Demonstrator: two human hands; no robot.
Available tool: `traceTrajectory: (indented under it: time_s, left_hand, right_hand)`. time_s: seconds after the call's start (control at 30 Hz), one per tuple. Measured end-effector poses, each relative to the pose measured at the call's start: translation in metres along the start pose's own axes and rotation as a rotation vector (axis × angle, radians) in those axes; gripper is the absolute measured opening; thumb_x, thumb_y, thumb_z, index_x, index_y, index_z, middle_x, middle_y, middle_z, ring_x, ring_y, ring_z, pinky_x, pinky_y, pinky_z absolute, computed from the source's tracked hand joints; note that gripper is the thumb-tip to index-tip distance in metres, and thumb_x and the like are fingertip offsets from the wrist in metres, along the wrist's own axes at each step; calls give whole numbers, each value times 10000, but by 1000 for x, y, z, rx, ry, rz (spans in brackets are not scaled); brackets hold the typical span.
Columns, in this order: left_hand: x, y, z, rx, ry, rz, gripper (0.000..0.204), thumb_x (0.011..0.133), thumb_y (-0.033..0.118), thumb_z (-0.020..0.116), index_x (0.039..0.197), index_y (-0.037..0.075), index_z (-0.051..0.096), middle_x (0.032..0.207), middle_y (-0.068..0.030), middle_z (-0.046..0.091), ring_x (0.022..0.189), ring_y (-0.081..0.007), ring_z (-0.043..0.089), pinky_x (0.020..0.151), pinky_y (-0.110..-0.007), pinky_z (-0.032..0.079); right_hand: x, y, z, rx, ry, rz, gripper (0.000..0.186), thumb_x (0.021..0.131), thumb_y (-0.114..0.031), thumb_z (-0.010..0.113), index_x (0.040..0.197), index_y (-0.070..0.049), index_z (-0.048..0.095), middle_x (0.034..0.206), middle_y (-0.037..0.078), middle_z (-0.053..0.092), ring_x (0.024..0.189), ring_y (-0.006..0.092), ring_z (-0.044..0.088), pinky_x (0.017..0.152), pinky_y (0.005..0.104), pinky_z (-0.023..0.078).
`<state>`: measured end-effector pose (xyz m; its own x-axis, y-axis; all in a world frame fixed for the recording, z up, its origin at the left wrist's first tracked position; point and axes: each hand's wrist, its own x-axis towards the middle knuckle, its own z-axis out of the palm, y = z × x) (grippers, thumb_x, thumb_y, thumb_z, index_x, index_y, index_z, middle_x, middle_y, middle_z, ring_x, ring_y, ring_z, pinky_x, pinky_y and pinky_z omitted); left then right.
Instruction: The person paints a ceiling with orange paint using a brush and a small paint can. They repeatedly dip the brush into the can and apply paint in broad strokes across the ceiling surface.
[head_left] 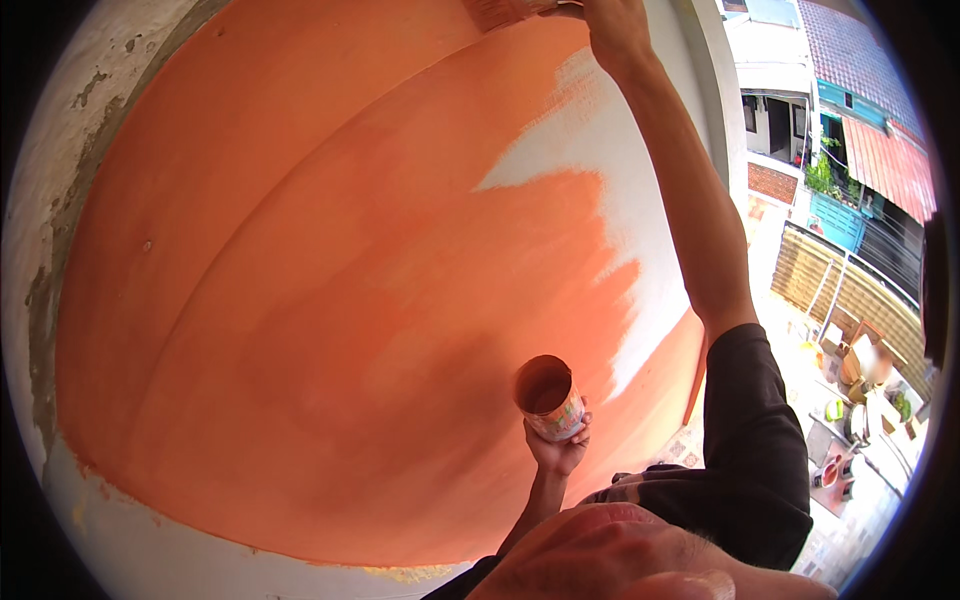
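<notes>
My left hand (560, 455) is wrapped round the lower part of a paint can (560, 420), held upright near the wall. The can's open mouth shows orange-brown paint inside, and its outside is smeared with paint. Stretched high overhead, my right hand (615, 30) grips a paintbrush (500, 12) at the top edge of the view; its bristles lie against the orange wall (380, 300). Part of the brush and some fingers are cut off by the frame. Between the orange coat and the wall's right edge runs a ragged white unpainted strip (645, 200).
A rough grey-white border (50, 200) frames the wall at left. Beyond its right edge, a sunlit yard holds buckets (828, 472), boxes and other clutter. A corrugated fence (850, 280) and houses with tiled and metal roofs stand behind.
</notes>
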<state>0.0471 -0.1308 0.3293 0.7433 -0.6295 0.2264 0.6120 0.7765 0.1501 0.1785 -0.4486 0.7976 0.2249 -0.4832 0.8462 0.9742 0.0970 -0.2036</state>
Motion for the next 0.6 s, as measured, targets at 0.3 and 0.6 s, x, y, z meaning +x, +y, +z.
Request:
traceTrajectory:
  time_s: [0.3, 0.6]
  left_hand:
    - [2, -2, -16, -15, 88, 5, 745, 957, 601, 581, 1420, 26, 486, 1319, -263, 515, 1048, -359, 575, 653, -325, 562]
    - [6, -10, 4, -11, 83, -38, 737, 945, 582, 598, 1407, 16, 501, 1306, -260, 515, 1052, -353, 564, 666, -322, 559]
  right_hand:
    - [28, 5, -91, -774, 351, -292, 220, 901, -229, 743, 868, -26, 666, 764, 93, 731, 741, 216, 728, 633, 348, 555]
    - [-22, -23, 10, -371, -196, -274, 102, 936, -106, 699, 1009, -50, 654, 873, 78, 704, 806, 201, 702, 694, 357, 552]
